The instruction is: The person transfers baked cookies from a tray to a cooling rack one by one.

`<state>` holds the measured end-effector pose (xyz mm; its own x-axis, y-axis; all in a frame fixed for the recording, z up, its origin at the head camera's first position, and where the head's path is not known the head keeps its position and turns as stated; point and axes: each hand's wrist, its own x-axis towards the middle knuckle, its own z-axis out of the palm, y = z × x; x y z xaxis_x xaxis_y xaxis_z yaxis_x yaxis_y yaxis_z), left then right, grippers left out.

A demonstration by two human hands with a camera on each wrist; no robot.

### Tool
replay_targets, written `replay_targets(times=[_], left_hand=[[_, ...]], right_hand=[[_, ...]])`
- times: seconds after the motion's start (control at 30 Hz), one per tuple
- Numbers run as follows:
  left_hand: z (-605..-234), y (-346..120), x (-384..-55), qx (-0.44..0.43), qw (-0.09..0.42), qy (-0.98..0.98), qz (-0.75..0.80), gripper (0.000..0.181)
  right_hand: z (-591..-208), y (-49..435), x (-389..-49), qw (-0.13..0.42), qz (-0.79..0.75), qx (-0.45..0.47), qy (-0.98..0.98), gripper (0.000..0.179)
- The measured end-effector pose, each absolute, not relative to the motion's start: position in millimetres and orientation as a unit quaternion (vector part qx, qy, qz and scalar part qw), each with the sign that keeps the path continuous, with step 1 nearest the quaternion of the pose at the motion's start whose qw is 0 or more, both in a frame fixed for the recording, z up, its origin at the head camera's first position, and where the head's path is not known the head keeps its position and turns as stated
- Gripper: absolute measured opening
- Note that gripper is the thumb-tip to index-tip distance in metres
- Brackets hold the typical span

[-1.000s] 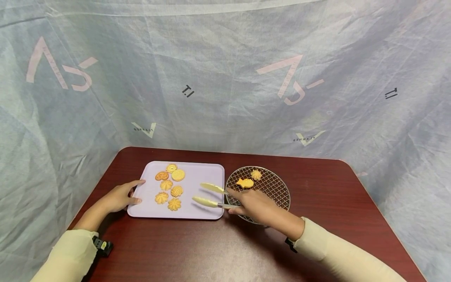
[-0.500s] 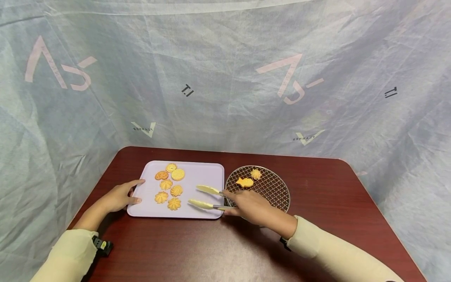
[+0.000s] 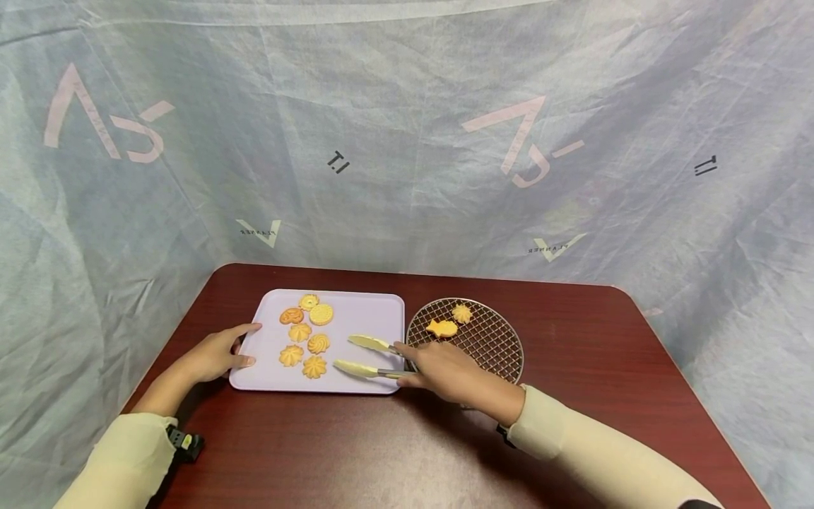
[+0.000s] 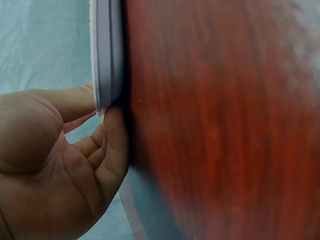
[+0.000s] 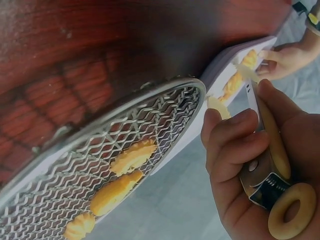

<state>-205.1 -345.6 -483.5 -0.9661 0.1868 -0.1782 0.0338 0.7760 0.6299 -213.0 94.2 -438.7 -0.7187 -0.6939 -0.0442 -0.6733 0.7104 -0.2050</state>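
Note:
My left hand point(image 3: 217, 355) grips the left edge of a pale lilac tray point(image 3: 375, 307); the left wrist view has the thumb above the rim and curled fingers below. Several golden cookies point(image 3: 314, 367) lie on the tray's left half. My right hand point(image 3: 441, 369) holds tongs point(image 3: 359, 368) with cream tips, spread apart over the tray's right half, with nothing between them. In the right wrist view, the fingers wrap round the metal arms, and a ring point(image 5: 293, 211) shows at the tongs' end.
A round wire rack point(image 3: 492, 336) stands right of the tray, partly under my right hand. It bears a fish-shaped cookie point(image 3: 441, 328) and a star-shaped cookie point(image 3: 461, 313); the right wrist view shows a third cookie point(image 5: 133, 156). Grey cloth point(image 3: 407, 141) hangs behind the red-brown table point(image 3: 356, 452).
My right hand has moved left with the tongs, so their tips are closer to the cookies on the tray. The left hand and the tray have stayed in place.

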Motion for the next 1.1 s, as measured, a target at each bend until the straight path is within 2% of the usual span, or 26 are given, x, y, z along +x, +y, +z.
replay_targets(times=[1.1], left_hand=[[-490.8, -350.3, -208.4, 0.069, 0.113, 0.936, 0.327, 0.069]], right_hand=[[-440.9, 47.1, -218.4, 0.067, -0.036, -0.358, 0.931, 0.072]])
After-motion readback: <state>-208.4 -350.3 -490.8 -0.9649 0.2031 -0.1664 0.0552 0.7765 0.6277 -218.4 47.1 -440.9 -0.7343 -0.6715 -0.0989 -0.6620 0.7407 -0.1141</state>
